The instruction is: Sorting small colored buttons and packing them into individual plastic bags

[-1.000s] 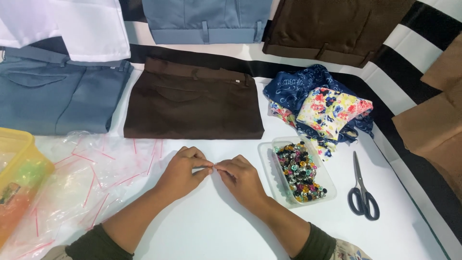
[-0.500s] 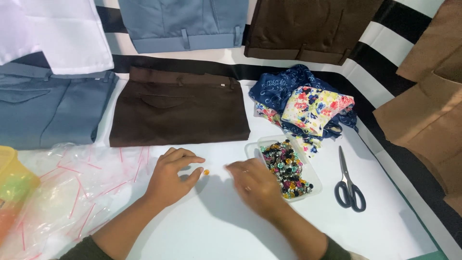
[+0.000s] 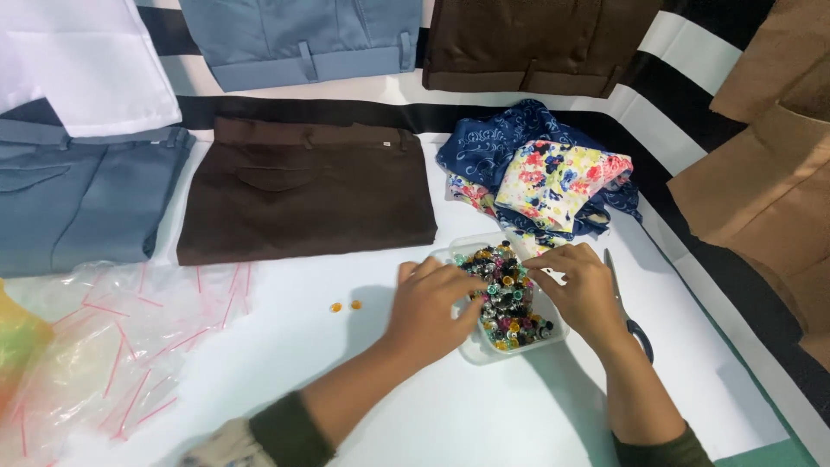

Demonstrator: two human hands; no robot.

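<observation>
A clear plastic tray (image 3: 474, 349) full of several small colourful buttons (image 3: 508, 298) sits on the white table. My left hand (image 3: 430, 307) rests on the tray's left side, fingers curled into the buttons. My right hand (image 3: 581, 287) is at the tray's right edge, fingertips pinching among the buttons. Whether either hand holds a button is hidden by the fingers. Two small orange buttons (image 3: 345, 306) lie loose on the table to the left of the tray.
Folded brown trousers (image 3: 307, 195) lie beyond the hands, blue-grey trousers (image 3: 78, 203) at left. Floral and navy fabric scraps (image 3: 545, 177) sit behind the tray. Scissors (image 3: 629, 316) lie right of my right hand. Clear plastic bags (image 3: 112, 337) spread at left.
Both hands moved right from the table's middle to the button tray. The two orange buttons they held together now lie loose on the table.
</observation>
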